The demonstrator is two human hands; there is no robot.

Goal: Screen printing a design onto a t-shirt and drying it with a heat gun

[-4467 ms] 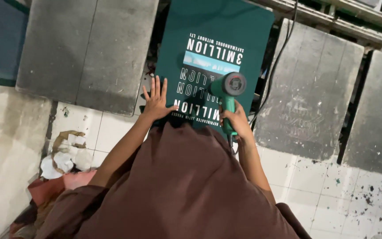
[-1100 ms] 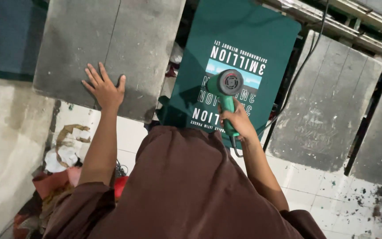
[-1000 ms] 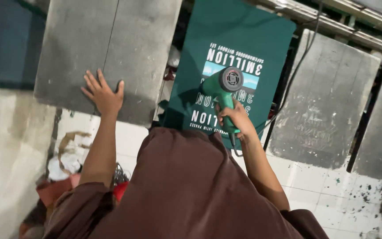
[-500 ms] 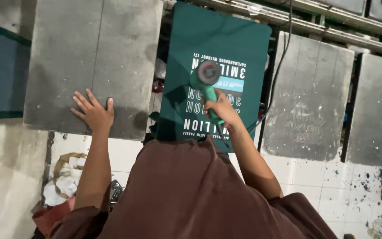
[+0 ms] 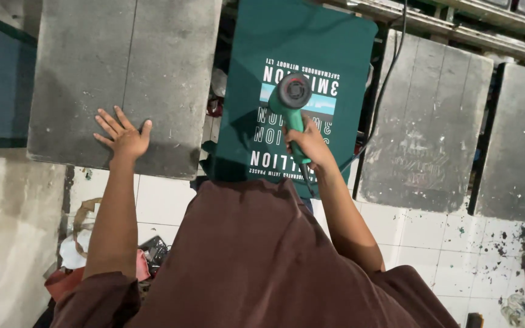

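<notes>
From the head camera, the right hand (image 5: 308, 144) grips a green heat gun (image 5: 293, 106) over the print on a green t-shirt (image 5: 302, 36) stretched on the middle pallet. The left hand (image 5: 123, 133) lies open and flat near the front edge of the bare grey pallet (image 5: 123, 61). Sweeping the nozzle evenly across the print should avoid scorching.

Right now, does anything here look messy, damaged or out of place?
Mostly the floor: dark splatters speckle the white tiles at lower right, and crumpled rags lie heaped at lower left. The grey boards are stained and scuffed. The green shirt under the heat gun lies flat and tidy.
</notes>
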